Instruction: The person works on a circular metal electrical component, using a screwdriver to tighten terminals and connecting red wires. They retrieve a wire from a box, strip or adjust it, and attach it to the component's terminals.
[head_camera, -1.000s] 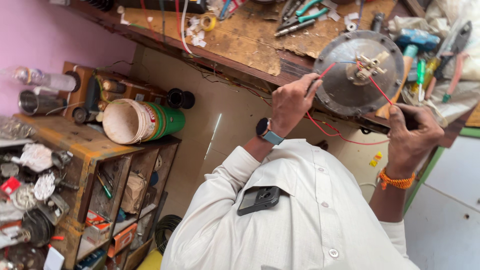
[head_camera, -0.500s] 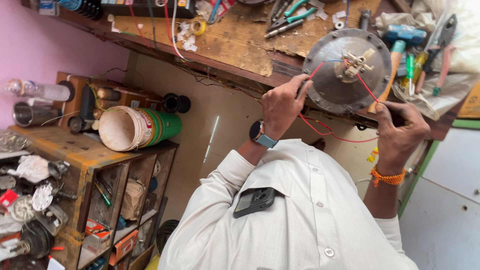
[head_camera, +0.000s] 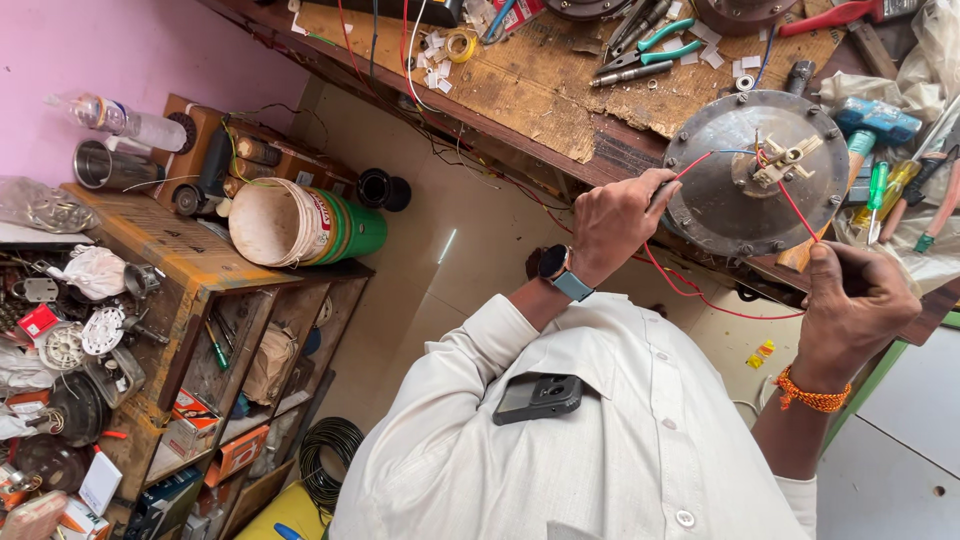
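Observation:
A round grey metal motor cover (head_camera: 720, 205) lies at the near edge of a worn wooden workbench (head_camera: 520, 80). A white terminal piece (head_camera: 785, 160) sits at its centre with red and blue wires running from it. My left hand (head_camera: 610, 225), with a blue-strapped watch on the wrist, pinches the end of a red wire (head_camera: 700, 292) against the cover's left rim. My right hand (head_camera: 855, 310), with an orange thread at the wrist, is closed on the other red wire just below the cover's right side. The wire loops down between the two hands.
Pliers (head_camera: 650, 50), a green screwdriver (head_camera: 875, 195), a yellow tape roll (head_camera: 460, 45) and scraps litter the bench. At the left a crowded wooden shelf (head_camera: 170, 255) carries a white-and-green bucket (head_camera: 300, 225), a bottle (head_camera: 120, 120) and parts. A black cable coil (head_camera: 330, 455) lies on the floor.
Both hands keep their hold on the red wires at the cover. The view has shifted slightly; nothing was let go or picked up.

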